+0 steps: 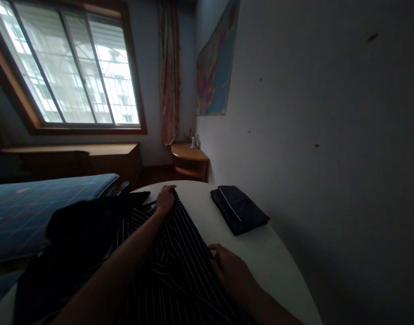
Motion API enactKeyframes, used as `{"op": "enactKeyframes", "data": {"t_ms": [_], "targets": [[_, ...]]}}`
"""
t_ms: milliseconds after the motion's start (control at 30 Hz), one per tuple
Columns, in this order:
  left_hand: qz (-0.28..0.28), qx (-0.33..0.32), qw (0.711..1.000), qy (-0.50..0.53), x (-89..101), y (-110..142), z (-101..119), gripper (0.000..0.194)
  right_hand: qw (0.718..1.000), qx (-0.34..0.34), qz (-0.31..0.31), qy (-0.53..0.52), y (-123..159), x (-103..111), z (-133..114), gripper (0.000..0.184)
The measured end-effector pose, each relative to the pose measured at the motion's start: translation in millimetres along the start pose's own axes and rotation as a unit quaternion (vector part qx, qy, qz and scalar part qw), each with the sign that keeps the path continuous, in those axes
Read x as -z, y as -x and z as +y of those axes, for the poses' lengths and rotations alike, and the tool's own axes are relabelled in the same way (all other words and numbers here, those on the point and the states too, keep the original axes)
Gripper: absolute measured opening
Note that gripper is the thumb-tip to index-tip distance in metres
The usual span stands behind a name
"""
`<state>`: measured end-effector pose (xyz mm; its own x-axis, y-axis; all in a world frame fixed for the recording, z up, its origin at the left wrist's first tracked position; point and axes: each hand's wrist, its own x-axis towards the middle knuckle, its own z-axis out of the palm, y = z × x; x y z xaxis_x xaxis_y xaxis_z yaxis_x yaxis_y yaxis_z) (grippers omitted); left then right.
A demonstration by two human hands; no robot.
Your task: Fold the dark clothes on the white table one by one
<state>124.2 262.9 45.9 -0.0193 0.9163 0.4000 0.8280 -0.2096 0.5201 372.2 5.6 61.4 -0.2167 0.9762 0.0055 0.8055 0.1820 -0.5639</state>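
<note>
A black garment with thin white stripes [185, 239] lies spread over the round white table, its long right edge running away from me. At its far corner my left hand [165, 201] is closed on the cloth. My right hand [232, 271] pinches the same edge nearer to me, thumb and fingers together on the fabric. Dark cloth [81, 234] is bunched to the left of the striped part; in the dim light I cannot tell whether it is a separate piece. A folded dark garment [241, 210] with a pale line of trim rests to the right, apart from both hands.
The round table [281, 266] curves close to the wall on the right. A bed with a blue checked cover [41, 212] stands at the left. Beyond are a wooden desk [112, 149] under the window and a small corner shelf [191, 153].
</note>
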Motion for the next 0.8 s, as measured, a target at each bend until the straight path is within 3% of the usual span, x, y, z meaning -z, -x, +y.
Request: {"op": "enactKeyframes", "data": {"t_ms": [67, 167, 333, 400, 600, 700, 800], "targets": [[0.003, 0.003, 1.000, 0.002, 1.6, -3.4, -5.7, 0.040, 1.000, -0.018, -0.012, 0.009, -0.1, 2.4, 1.5, 0.035], [-0.038, 0.000, 0.999, 0.002, -3.5, -2.6, -15.5, 0.026, 0.999, -0.038, -0.009, 0.021, 2.0, 7.4, 0.6, 0.032], [-0.081, -0.026, 0.996, -0.002, -14.1, 4.0, -22.4, 0.033, 0.996, -0.038, 0.001, 0.082, 4.5, 6.7, -7.1, 0.025], [-0.082, -0.045, 0.996, -0.002, -14.5, 5.3, -20.2, 0.033, 0.991, -0.048, -0.016, 0.127, 4.2, 4.4, -10.0, 0.022], [-0.088, -0.092, 0.992, -0.015, -14.2, 10.6, -7.9, 0.062, 0.971, -0.073, -0.046, 0.224, 4.7, 10.5, -11.2, 0.024], [-0.105, -0.083, 0.990, -0.040, -13.1, 18.2, -1.1, 0.060, 0.967, -0.082, -0.046, 0.236, 4.3, 17.0, -16.8, 0.026], [-0.093, -0.056, 0.991, -0.075, -3.5, 27.6, 8.1, 0.054, 0.976, -0.022, -0.010, 0.218, -3.8, 16.3, -30.3, 0.033]]}}
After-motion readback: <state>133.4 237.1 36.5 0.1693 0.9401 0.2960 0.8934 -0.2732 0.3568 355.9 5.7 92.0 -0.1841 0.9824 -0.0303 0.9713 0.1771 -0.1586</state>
